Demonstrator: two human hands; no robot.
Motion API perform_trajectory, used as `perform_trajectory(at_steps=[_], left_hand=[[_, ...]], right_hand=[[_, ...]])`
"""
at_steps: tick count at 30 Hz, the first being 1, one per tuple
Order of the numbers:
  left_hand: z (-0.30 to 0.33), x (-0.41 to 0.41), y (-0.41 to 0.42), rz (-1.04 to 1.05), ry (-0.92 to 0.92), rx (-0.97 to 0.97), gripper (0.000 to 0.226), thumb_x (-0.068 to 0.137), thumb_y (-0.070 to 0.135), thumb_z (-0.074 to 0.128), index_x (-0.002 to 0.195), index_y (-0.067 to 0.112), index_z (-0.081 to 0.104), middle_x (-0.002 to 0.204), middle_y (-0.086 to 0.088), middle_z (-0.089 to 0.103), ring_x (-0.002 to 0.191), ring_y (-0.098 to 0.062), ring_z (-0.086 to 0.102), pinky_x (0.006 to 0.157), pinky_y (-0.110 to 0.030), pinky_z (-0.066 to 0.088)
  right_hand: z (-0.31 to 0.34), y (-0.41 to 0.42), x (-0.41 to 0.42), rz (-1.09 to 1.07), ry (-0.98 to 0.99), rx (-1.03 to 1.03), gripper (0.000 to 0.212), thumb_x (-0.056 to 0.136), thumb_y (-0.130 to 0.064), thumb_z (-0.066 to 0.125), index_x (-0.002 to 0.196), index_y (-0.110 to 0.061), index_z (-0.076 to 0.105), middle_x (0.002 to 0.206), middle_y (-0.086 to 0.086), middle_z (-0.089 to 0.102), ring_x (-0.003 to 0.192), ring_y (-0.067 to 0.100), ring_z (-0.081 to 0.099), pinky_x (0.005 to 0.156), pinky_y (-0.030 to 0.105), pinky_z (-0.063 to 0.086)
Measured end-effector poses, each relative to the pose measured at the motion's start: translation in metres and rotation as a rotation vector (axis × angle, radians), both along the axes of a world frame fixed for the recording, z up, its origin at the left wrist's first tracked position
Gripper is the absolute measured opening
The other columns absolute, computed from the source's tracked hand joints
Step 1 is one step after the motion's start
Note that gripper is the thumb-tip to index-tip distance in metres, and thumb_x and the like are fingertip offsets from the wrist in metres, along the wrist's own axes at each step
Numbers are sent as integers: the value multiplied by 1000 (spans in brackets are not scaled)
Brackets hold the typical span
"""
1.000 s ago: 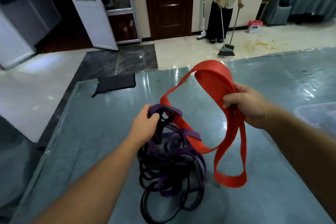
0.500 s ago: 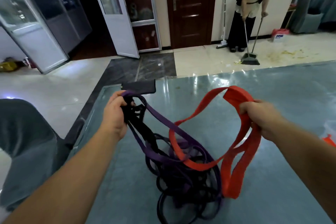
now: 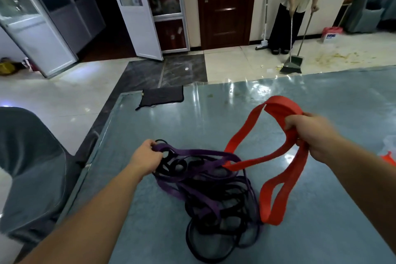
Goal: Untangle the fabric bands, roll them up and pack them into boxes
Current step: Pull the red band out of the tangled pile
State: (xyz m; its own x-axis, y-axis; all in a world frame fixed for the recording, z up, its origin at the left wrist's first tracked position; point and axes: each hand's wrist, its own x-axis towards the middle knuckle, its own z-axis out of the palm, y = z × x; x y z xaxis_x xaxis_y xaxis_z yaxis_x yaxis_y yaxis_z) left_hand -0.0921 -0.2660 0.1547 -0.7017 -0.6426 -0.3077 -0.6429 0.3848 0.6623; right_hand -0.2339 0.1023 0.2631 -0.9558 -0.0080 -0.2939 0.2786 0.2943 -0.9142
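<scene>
A tangle of purple and black bands [image 3: 214,197] lies on the blue-grey table [image 3: 214,118]. My left hand [image 3: 145,157] grips the tangle's upper left end, low over the table. A wide red band [image 3: 276,178] hangs in loops from my right hand [image 3: 310,135], which grips it at the right. One red loop runs down left and passes under a purple strand of the tangle. The lowest red loop rests on the table beside the pile.
A black pouch [image 3: 162,96] lies at the table's far left corner. A clear plastic box [image 3: 389,150] with something red inside shows at the right edge. A grey covered chair [image 3: 30,167] stands left of the table. A person [image 3: 297,4] sweeps the floor beyond.
My left hand has come down and toward me with the purple and black tangle, which now lies flatter on the table. My right hand keeps hold of the red band.
</scene>
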Motion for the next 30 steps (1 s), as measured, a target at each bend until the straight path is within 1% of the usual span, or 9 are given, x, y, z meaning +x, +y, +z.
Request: perform_trajectory(at_steps=[3,6,9,12,15,21,25,28,30], left_hand=[[-25,2,4,-106,-221,-184,26,89,19,61,112,18,50,106,-11,67,93,-30,65,82,-41,54],[-46,0,11,-189,-336,-303,48,87,22,62,131,16,46,134,-16,52,118,-36,56,98,-44,51],[-58,-15,32,-370,-267,-272,54,85,30,62,137,19,50,137,-11,53,124,-33,55,105,-44,48],[-72,-38,60,-564,-230,-232,56,85,36,65,138,24,55,138,-3,58,124,-27,59,105,-41,49],[-90,-63,88,-692,-184,-263,57,90,35,65,144,21,53,144,-4,57,131,-28,56,111,-42,45],[-117,-98,123,-773,-224,-388,36,96,30,55,131,20,54,129,-8,59,117,-35,61,98,-46,49],[-136,-105,123,-831,-252,-516,36,93,24,57,128,14,54,126,-12,63,113,-36,64,94,-45,50],[-143,-107,122,-893,-329,-677,33,92,27,57,124,18,62,125,-8,66,117,-32,63,95,-44,48],[-144,-106,122,-902,-346,-675,31,95,32,55,122,22,68,124,-7,67,117,-31,63,96,-43,47]], right_hand=[[3,-4,2,50,35,-54,12,74,4,59,77,-6,63,62,9,50,54,22,43,52,32,33],[9,-7,7,113,71,-73,16,78,8,57,81,-6,62,67,9,49,59,21,43,56,33,33],[15,-12,12,155,87,-100,18,81,11,55,81,-7,59,70,9,49,61,20,45,57,32,35],[16,-16,14,209,86,-118,18,80,12,53,78,-5,56,60,3,45,53,14,42,49,25,35],[15,-17,13,246,80,-126,20,78,14,52,74,-5,54,53,-2,43,48,11,39,47,24,31],[12,-18,13,339,79,-173,19,56,-3,56,50,-19,48,52,-2,39,47,12,34,44,23,27],[4,-14,11,309,64,-195,12,54,-3,55,59,-12,50,51,-1,42,45,12,37,40,21,31],[0,-10,9,287,50,-211,13,54,-2,54,63,-10,49,49,-2,42,43,10,37,39,19,31],[-2,-8,6,261,46,-199,13,54,-3,55,63,-11,49,49,-3,43,42,10,38,39,19,31]])
